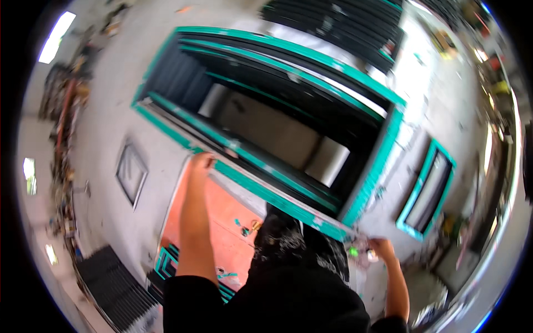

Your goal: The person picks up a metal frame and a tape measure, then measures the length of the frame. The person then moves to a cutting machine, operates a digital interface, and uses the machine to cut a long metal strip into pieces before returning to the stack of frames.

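A large rectangular frame [261,191] with teal strips along its dark edges lies tilted across the view in front of me. Its deep inside is dark, and a pale surface shows through the opening. My left hand [202,160] is at the near edge, left of the middle, with its fingers drawn together; what they grip is hidden. Just off the near right corner is my right hand [381,248], closed and blurred. Beside it is a small bright green and whitish thing [354,252] too smeared to name. A thin pale strip runs along the near edge.
An orange-red panel [233,216] lies at lower left, bearing small items. A smaller teal-edged frame [426,188] is at right, a thin grey frame [132,173] at left. Dark ribbed stacks stand at the far side [338,30] and lower left [114,288]. Clutter lines both walls.
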Action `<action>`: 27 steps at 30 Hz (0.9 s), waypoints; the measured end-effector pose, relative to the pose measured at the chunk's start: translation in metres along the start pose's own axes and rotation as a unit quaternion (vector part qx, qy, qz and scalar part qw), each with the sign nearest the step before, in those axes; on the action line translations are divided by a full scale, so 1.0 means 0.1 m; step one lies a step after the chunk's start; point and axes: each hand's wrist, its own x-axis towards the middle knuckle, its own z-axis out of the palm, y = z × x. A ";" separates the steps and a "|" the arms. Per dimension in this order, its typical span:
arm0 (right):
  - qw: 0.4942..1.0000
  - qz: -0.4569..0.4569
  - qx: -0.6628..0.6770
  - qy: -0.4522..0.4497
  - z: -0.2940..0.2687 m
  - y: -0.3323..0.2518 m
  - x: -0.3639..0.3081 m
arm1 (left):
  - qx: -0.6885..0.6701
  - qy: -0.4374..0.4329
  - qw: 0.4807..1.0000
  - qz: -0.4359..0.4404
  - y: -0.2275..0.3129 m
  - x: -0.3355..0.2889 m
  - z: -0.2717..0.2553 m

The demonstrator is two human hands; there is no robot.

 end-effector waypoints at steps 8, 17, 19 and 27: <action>0.996 -0.027 0.024 0.076 -0.15 -0.19 -0.15 | -0.002 0.146 0.980 -0.133 0.76 -0.02 0.42; 0.987 -0.074 0.022 0.141 -0.05 -0.36 -0.12 | 0.014 0.184 0.971 -0.148 0.80 -0.18 0.22; 0.982 -0.085 0.022 0.167 -0.06 -0.40 -0.13 | 0.018 0.188 0.971 -0.150 0.80 -0.16 0.21; 0.977 -0.097 0.022 0.190 -0.05 -0.41 -0.14 | 0.024 0.181 0.971 -0.156 0.84 -0.11 0.21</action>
